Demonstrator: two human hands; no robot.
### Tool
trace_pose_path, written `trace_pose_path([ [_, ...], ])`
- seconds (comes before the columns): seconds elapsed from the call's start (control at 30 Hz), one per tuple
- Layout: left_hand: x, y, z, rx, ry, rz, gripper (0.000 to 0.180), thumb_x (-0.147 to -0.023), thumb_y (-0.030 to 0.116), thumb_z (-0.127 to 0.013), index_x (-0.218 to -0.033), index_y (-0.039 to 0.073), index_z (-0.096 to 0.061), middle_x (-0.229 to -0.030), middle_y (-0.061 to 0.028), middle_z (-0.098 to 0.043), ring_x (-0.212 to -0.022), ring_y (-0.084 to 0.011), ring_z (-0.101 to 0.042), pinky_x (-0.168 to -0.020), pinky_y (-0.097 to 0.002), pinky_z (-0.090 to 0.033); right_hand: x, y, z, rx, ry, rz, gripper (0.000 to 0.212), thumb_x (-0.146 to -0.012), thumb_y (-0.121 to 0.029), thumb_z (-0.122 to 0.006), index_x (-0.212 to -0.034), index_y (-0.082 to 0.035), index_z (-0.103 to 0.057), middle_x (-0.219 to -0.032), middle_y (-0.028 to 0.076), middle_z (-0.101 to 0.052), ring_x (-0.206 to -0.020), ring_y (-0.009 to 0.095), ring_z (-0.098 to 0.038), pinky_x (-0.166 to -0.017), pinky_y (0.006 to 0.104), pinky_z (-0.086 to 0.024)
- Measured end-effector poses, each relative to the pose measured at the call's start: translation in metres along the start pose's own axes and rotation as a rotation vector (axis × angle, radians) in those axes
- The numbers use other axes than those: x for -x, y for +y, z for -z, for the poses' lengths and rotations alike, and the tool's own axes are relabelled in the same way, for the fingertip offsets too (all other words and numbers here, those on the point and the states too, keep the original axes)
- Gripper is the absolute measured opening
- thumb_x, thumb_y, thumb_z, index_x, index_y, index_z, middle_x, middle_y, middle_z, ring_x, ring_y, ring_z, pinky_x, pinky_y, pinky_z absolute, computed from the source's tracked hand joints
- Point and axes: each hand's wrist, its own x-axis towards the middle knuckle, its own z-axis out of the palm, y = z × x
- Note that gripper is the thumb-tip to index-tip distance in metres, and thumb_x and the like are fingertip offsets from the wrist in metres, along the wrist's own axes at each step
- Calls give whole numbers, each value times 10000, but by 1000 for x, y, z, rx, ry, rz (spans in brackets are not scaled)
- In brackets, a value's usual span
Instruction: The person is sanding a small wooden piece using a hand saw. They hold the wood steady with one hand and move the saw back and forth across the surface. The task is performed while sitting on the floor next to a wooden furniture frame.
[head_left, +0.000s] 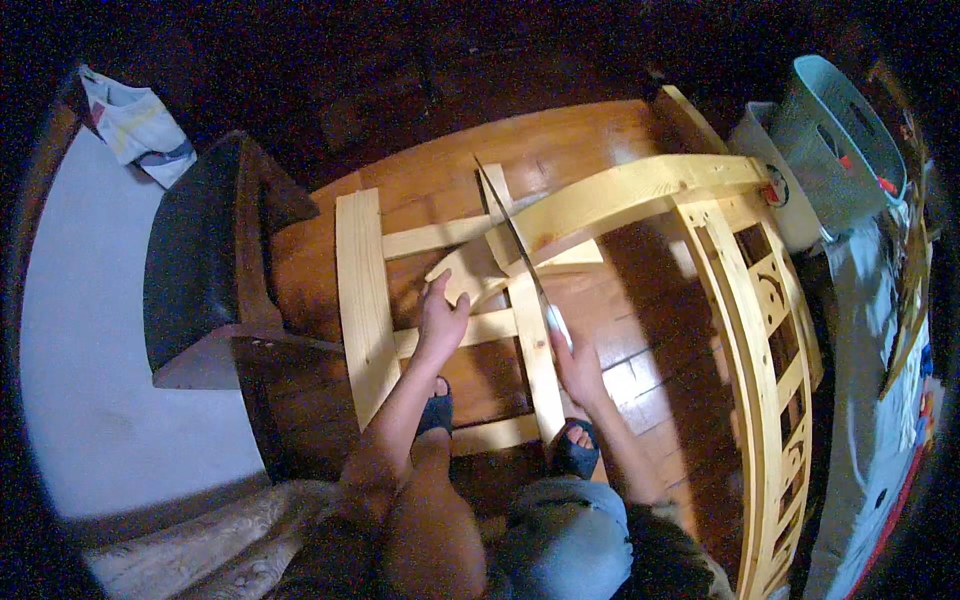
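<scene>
Yellow curved beam [612, 202] is crossed by a saw [519, 239] above a slatted frame [363, 270]; end's not off yet, so some sawing's probably left. Saw's held in the right hand [580, 368], grip closed; beam tip's touched by the left hand [442, 316], clasp can't be told.

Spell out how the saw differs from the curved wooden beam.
The saw is thin; the curved wooden beam is thick. The saw has a dark blade and pale handle, while the beam is yellowish wood. The saw lies across the beam, whereas the beam arches sideways beneath it. Both are long.
</scene>
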Motion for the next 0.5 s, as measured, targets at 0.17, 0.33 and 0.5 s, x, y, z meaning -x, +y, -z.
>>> trace_pose_path([
  [0.17, 1, 10, 20, 30, 78, -52, 458, -747, 130, -588, -1159, -19, -454, -1089, -224, -497, -1020, -330, -472, -894, -387, -373, 92, 50, 22, -133, 20, -117, 331, -894, -303, -419, -990, -3, -521, -646, 72, -503, -595, 148, -502, -518, 296, -397],
  [0.33, 17, 0, -4, 180, -22, -15, 474, -752, 136, -585, -1173, -21, -436, -1126, -225, -480, -1052, -334, -457, -913, -387, -361, -19, -27, 5, -197, 16, -35, 419, -898, -368, -400, -835, 17, -555, -509, -5, -427, -434, 73, -413, -385, 247, -337],
  [0.5, 35, 29, 13, 39, -68, -27, 503, -758, 146, -588, -1198, -13, -404, -1105, -220, -485, -1066, -350, -441, -931, -405, -345, -36, -52, -5, -3, -32, 8, 419, -891, -382, -421, -793, 5, -548, -493, -2, -427, -434, 81, -411, -388, 253, -336],
])
